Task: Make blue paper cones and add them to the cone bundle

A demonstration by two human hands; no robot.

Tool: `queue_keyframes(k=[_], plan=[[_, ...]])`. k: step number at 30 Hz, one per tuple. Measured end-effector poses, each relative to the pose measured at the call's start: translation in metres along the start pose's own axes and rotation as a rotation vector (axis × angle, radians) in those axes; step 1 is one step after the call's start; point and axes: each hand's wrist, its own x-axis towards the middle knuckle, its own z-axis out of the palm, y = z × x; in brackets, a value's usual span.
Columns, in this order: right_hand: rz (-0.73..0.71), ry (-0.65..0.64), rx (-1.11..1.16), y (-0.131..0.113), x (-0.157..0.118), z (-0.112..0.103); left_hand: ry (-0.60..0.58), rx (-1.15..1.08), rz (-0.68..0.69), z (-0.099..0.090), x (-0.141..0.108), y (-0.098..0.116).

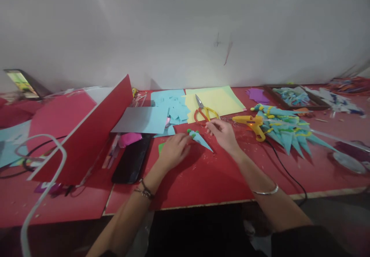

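Observation:
My left hand (176,147) lies low over the table, its fingers curled at the wide end of a small light-blue paper cone (202,141) trimmed with green bits. The cone's tip points toward me and to the right. My right hand (224,133) is just right of the cone, thumb and fingers pinched together; whatever is between them is too small to make out. Beyond it rest scissors (206,112) with red and yellow handles, their blades pointing away. A yellow glue gun (251,125) lies right of my right hand.
Finished-looking blue cones (289,133) are piled at the right, near a brown tray (313,100) of scraps. Yellow paper (228,100) and cut blue pieces (176,108) lie behind. A black phone (131,162) and an upright red board (86,133) stand to the left; a cord (285,168) trails off the front edge.

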Motion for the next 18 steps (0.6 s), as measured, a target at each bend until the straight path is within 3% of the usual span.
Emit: queue_keyframes(k=[3, 7, 14, 18], plan=[[0.003, 0.026, 0.007, 0.018, 0.009, 0.002, -0.082, 0.014, 0.121, 0.009, 0.002, 0.019], [0.073, 0.009, 0.115, 0.037, 0.01, 0.01, -0.083, 0.035, 0.133, 0.019, 0.005, 0.033], [0.041, 0.028, -0.005, 0.042, 0.003, 0.016, -0.134, -0.012, 0.137, 0.021, 0.01, 0.033], [0.065, 0.004, 0.083, 0.044, 0.004, 0.018, -0.168, -0.028, 0.149, 0.02, 0.01, 0.034]])
